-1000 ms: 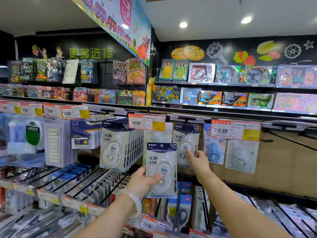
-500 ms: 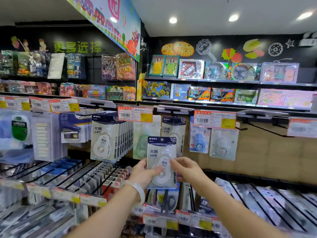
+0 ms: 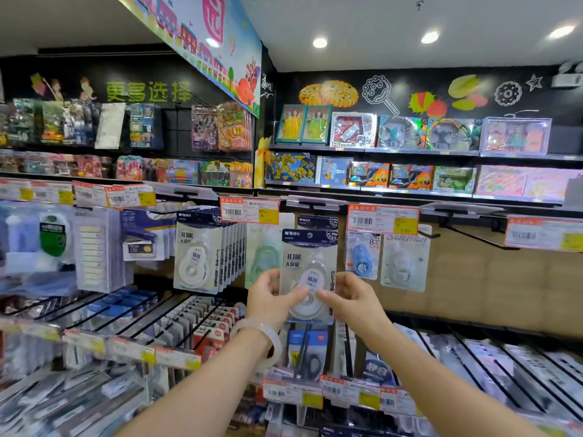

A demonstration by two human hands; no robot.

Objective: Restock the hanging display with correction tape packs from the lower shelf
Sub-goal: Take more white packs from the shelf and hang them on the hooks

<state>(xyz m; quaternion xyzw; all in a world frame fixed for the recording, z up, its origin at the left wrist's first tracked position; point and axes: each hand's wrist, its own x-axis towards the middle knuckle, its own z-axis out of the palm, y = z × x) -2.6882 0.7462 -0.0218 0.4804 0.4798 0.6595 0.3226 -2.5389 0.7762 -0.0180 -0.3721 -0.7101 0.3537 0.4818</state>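
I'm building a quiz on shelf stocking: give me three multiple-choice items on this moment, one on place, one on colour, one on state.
1. Where is the held correction tape pack?
A. in front of the hanging row
B. lying on the floor
C. on the top toy shelf
2. What colour is its header band?
A. red
B. dark blue
C. yellow
3. How is it held?
A. left hand only
B. right hand only
C. both hands

Key: A, it covers the hanging packs; B, navy strip on top; C, fingers pinch each side.

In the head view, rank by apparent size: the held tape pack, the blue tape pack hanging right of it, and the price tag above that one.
1. Held pack, though nearest the camera.
2. Price tag and blue pack: look alike, unranked.
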